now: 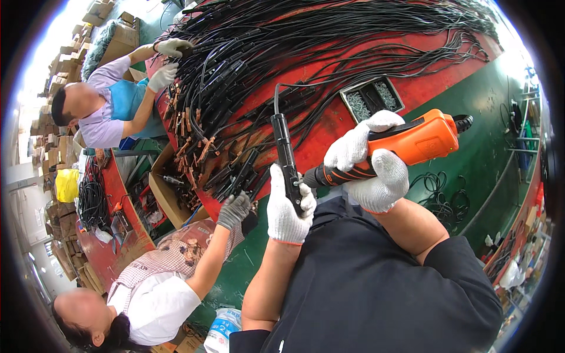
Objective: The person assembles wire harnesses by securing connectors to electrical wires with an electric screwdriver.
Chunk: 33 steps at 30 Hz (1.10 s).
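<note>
Left hand [289, 217], gloved, is closed around the near end of the black cable-ended handle [285, 141], which lies in front of the torso, pointing away. Right hand [385, 179] is clamped on the orange power driver [416, 144], forearm angled inward, driver nose at the handle's side. Recommended: brace the handle firmly, drive squarely, keep left fingers clear of the tip.

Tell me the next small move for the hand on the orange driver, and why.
Probably press the orange driver gently toward the black handle, keeping it in line: the right hand grips the driver with its nose at or very near the handle's side, and the left hand clasps the handle. Whether the bit is seated is too small to tell.
</note>
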Available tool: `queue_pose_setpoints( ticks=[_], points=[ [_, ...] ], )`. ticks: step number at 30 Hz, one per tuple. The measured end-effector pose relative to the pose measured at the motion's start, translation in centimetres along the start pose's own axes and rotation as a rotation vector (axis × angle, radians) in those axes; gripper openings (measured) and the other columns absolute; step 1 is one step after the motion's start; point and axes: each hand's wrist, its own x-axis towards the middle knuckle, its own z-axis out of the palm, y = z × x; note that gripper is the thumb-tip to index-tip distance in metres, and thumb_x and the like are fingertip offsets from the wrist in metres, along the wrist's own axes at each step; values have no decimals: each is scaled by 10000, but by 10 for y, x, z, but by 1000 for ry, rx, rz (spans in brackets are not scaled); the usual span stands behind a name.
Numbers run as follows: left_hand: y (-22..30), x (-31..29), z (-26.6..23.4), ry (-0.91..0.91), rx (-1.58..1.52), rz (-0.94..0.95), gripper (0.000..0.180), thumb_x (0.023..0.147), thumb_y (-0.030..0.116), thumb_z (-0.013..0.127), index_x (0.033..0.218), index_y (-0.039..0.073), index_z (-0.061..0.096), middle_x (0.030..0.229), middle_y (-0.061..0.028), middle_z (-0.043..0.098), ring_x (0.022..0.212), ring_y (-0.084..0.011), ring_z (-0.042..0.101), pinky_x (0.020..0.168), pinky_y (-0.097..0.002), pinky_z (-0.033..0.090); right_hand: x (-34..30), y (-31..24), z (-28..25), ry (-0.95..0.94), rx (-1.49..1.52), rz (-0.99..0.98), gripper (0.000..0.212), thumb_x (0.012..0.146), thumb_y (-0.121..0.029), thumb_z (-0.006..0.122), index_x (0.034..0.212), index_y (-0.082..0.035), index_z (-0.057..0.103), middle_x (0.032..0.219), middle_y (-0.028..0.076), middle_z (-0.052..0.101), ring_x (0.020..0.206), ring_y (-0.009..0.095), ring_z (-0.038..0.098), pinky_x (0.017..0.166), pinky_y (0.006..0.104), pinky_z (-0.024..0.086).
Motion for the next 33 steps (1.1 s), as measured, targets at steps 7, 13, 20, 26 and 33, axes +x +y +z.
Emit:
queue_pose_setpoints(
  ticks=[7, 13, 20, 26, 33],
  points=[
    [1, 1, -1, 9, -5, -35, 507, 1057, 598, 524, 980, 100, 576, 699, -31, 561, 493, -113, 462, 429, -231, 361, 0, 1, 0, -63, -59, -50, 365, 943, -170, 656, 1273, -143, 502, 870, 57, 580, 781, 231, 635, 743, 453, 567],
    [1, -1, 7, 86, 126, 29, 520, 1062, 608, 506, 869, 131, 583, 603, -5, 493, 429, -108, 416, 397, -239, 316, 3, 0, 3, -165, -211, -26, 359, 928, -52, 687, 1224, -122, 497, 848, 68, 564, 736, 237, 617, 712, 445, 564],
    [-1, -3, 5, 21, 79, 26, 473, 1070, 589, 501, 890, 153, 539, 624, -31, 537, 412, -112, 440, 366, -233, 337, 1, 5, 6, -97, -238, -29, 320, 922, -2, 676, 1167, -107, 499, 788, 66, 537, 668, 233, 593, 672, 442, 562],
    [-3, -2, 4, 47, 91, 48, 415, 1078, 560, 512, 909, 184, 553, 602, 13, 493, 395, -84, 391, 368, -221, 316, -3, 10, 4, -111, -243, -39, 291, 933, -1, 650, 1160, -104, 500, 801, 73, 543, 670, 238, 597, 662, 450, 561],
    [-9, -3, 3, 38, 70, 47, 510, 1067, 595, 503, 819, 150, 521, 590, -14, 495, 396, -105, 394, 356, -234, 308, -7, 8, 0, -47, -186, -13, 297, 951, 15, 587, 1200, -105, 476, 833, 94, 560, 704, 250, 604, 691, 449, 558]
  ],
)
